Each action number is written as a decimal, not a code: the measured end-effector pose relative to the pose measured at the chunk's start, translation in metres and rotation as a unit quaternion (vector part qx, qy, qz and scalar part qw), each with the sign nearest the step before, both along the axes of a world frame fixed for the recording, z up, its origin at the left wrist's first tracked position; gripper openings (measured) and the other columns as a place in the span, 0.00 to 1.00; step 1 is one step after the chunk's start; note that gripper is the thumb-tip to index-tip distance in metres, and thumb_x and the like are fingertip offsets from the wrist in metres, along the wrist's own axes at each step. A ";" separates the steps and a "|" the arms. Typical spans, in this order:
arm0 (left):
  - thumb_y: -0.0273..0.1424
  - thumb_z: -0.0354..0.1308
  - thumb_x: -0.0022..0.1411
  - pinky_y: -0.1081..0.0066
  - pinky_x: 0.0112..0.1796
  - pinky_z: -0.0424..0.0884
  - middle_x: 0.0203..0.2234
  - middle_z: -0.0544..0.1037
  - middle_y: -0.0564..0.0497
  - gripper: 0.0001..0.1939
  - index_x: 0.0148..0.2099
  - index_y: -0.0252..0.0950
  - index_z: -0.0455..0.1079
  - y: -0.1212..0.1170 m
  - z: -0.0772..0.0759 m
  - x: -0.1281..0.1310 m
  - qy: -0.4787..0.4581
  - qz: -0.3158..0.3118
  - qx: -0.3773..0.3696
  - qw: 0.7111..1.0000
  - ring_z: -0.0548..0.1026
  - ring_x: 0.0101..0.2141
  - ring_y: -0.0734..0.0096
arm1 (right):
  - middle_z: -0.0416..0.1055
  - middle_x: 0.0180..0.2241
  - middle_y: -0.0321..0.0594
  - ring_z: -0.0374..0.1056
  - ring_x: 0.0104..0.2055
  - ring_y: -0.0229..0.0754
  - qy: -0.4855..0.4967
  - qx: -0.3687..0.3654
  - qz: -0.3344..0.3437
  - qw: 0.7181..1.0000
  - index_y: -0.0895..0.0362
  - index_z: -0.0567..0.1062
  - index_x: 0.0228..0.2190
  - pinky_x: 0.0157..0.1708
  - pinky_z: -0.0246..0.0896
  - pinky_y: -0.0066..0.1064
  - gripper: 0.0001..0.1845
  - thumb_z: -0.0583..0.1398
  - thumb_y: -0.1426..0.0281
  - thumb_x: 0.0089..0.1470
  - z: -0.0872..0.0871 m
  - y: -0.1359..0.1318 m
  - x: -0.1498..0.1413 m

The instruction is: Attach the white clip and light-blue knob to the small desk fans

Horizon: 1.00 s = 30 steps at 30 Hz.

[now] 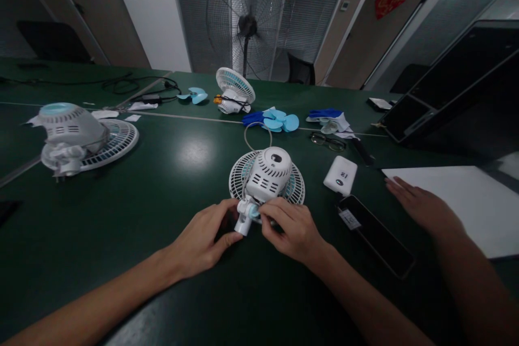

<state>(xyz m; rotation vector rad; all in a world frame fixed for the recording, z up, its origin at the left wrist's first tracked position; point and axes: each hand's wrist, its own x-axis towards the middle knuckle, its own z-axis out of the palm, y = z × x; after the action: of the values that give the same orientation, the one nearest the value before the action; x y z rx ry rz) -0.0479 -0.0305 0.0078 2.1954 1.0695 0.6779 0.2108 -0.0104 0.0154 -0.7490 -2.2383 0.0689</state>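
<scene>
A small white electric fan [265, 175] lies face down on the green table, its round grille beneath the motor housing. My left hand [206, 235] is closed around the white mounting neck [242, 224] at the fan's near end, thumb at its lower tip. Between the fingertips of my right hand [294, 227] is a light blue knob [253, 211] on the side of that neck. The fingers partly cover the knob. A grey cord [271, 138] loops out behind the housing.
Another person's hand [425, 208] rests on a white sheet [478, 194] at right. Near my right hand lie a phone [377, 238] and a white power bank [340, 174]. Glasses [328, 141], blue fan blades [280, 120] and gloves [326, 114] sit behind. Other fans stand left [75, 130] and back [235, 92].
</scene>
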 end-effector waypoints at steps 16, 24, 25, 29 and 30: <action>0.42 0.55 0.74 0.61 0.39 0.73 0.43 0.78 0.45 0.24 0.65 0.38 0.57 0.000 -0.003 -0.001 -0.001 0.004 -0.009 1.000 0.77 0.39 0.58 | 0.78 0.42 0.41 0.76 0.38 0.39 -0.005 -0.007 0.013 1.000 0.54 0.72 0.53 0.34 0.71 0.30 0.16 0.59 0.76 0.65 -0.003 0.001 0.004; 0.40 0.62 0.67 0.69 0.29 0.70 0.33 0.77 0.52 0.24 0.58 0.38 0.59 0.001 0.010 0.020 -0.016 0.038 -0.067 0.997 0.76 0.29 0.67 | 0.77 0.36 0.38 0.75 0.34 0.37 0.026 0.012 -0.006 1.000 0.56 0.74 0.41 0.31 0.69 0.29 0.02 0.62 0.71 0.65 0.000 0.003 0.001; 0.41 0.63 0.66 0.70 0.28 0.69 0.32 0.77 0.53 0.24 0.57 0.38 0.59 0.001 0.009 0.025 -0.026 0.049 -0.075 0.996 0.75 0.28 0.68 | 0.77 0.36 0.38 0.75 0.34 0.37 0.026 0.014 -0.009 1.000 0.56 0.74 0.39 0.31 0.69 0.29 0.01 0.61 0.71 0.66 -0.001 0.003 0.001; 0.38 0.62 0.67 0.72 0.27 0.70 0.32 0.77 0.53 0.18 0.53 0.38 0.61 0.002 -0.002 0.039 -0.092 0.107 -0.055 0.988 0.76 0.28 0.69 | 0.76 0.36 0.38 0.74 0.34 0.37 0.024 0.006 -0.032 0.999 0.56 0.74 0.37 0.31 0.68 0.29 0.03 0.61 0.72 0.66 -0.004 0.002 0.001; 0.37 0.62 0.67 0.72 0.28 0.71 0.33 0.78 0.53 0.17 0.53 0.38 0.62 0.002 -0.005 0.041 -0.103 0.115 -0.044 0.987 0.77 0.29 0.69 | 0.76 0.36 0.39 0.74 0.35 0.37 0.025 0.001 -0.032 0.999 0.56 0.74 0.38 0.32 0.68 0.29 0.02 0.61 0.72 0.66 -0.005 0.003 0.002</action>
<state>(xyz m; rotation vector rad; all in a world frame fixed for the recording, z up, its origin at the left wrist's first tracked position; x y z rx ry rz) -0.0073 -0.0284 0.0024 1.8987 1.2288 0.9189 0.2127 -0.0078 0.0106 -0.8087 -2.1644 0.0533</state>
